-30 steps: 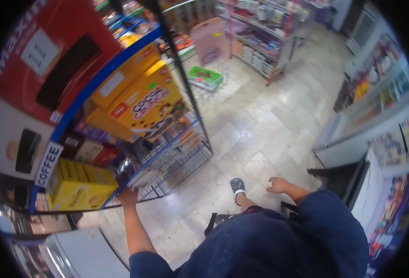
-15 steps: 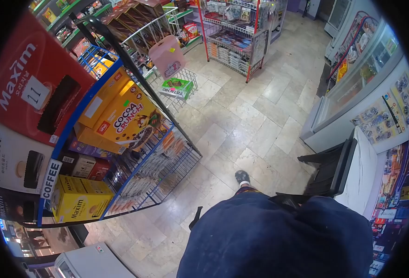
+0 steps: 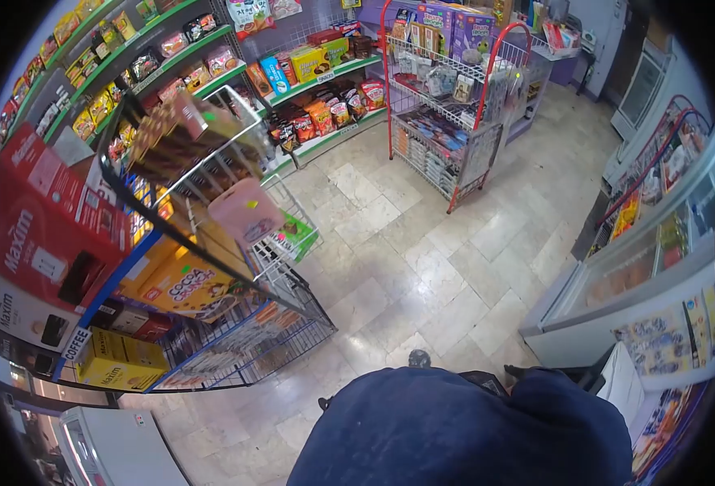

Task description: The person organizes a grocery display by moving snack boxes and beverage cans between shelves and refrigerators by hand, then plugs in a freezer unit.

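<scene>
Neither my left hand nor my right hand shows in the view. The dark blue cloth of my clothing [image 3: 463,429] fills the bottom centre, and the tip of one shoe [image 3: 419,358] sticks out beyond it on the tiled floor. On the left stands a blue-edged wire rack with a COFFEE label [image 3: 75,343]. It holds a red Maxim box [image 3: 41,227], a yellow Maxim box [image 3: 122,360] and a yellow Cocoa Crunch box [image 3: 181,279]. A pink board [image 3: 245,212] hangs at a white wire basket near the rack.
Green-edged snack shelves [image 3: 325,78] line the back left. A red and white wire rack [image 3: 442,121] stands on the floor at the back. Along the right is a glass-topped freezer [image 3: 592,304]; another white freezer [image 3: 118,445] sits at the lower left.
The view has tilted up and shifted, so more of the snack shelves shows and the racks sit lower in the picture. Less of my shoe is visible.
</scene>
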The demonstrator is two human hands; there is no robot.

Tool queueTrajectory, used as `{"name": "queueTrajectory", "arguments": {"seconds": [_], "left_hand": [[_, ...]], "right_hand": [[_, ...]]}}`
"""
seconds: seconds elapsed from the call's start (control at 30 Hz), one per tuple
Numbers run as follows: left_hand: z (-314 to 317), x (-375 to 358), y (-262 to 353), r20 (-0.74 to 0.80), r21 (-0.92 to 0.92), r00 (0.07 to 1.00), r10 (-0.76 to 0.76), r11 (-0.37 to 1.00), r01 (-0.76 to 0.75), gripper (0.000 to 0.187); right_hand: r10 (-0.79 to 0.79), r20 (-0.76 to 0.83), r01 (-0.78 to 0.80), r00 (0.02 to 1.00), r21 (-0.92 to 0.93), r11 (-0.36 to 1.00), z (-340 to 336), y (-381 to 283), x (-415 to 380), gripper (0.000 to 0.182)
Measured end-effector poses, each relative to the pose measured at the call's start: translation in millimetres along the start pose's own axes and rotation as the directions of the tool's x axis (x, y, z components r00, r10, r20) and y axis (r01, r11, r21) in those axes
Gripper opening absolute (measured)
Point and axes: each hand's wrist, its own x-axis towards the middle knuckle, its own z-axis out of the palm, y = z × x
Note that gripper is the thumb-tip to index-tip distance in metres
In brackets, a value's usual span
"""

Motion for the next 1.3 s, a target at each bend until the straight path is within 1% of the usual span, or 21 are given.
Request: {"name": "queueTrajectory", "arguments": {"seconds": [0.07,0.13,0.3,0.47,0.73,0.97,1.13,1.23,1.27,1.3], "left_hand": [[-2.6,3.4,25.5,0.011,0.001,1.000,-0.003,1.000,0.003,0.049],[-5.2,14.5,54.0,0.005,-0.015,1.000,-0.007,1.000,0.007,0.047],[17.0,12.2,119.7,0.020,-0.096,0.997,-0.069,0.993,0.071,0.043],[22.1,16.0,162.4,0.034,-0.131,0.992,-0.125,0.983,0.128,0.038],[23.4,1.0,183.9,0.062,-0.150,0.979,-0.195,0.968,0.202,0.032],[12.0,-14.0,158.2,0.066,-0.125,0.976,-0.206,0.969,0.213,0.028],[1.7,5.2,135.7,0.014,-0.135,0.984,-0.179,0.975,0.179,0.026],[-13.9,2.4,94.0,-0.004,-0.097,0.986,-0.168,0.981,0.167,0.026],[-27.5,7.5,75.4,-0.022,-0.076,0.987,-0.160,0.985,0.158,0.026],[-38.8,11.1,58.0,-0.032,-0.056,0.988,-0.150,0.987,0.148,0.026]], "right_hand": [[0.020,0.002,-0.020,1.000,0.012,1.000,-14.3,19.0,-1.9,0.032],[0.031,-0.007,-0.031,0.999,0.004,0.999,-42.2,36.7,3.2,0.032],[0.046,0.027,-0.044,0.999,-0.057,0.997,-109.6,81.7,10.1,0.031],[0.052,0.050,-0.048,0.997,-0.074,0.996,-154.0,112.1,31.3,0.031],[0.072,0.076,-0.067,0.995,-0.063,0.996,-183.5,130.9,46.6,0.030],[0.108,0.055,-0.108,0.993,-0.004,0.994,-172.8,119.3,42.2,0.030],[0.128,-0.027,-0.127,0.991,0.023,0.992,-191.5,96.6,49.5,0.030],[0.141,-0.056,-0.136,0.988,0.081,0.987,-167.5,69.1,51.0,0.030],[0.141,-0.075,-0.132,0.987,0.111,0.985,-178.8,-17.4,51.4,0.030],[0.147,-0.090,-0.133,0.985,0.139,0.981,-201.7,-87.7,27.3,0.030]]}}
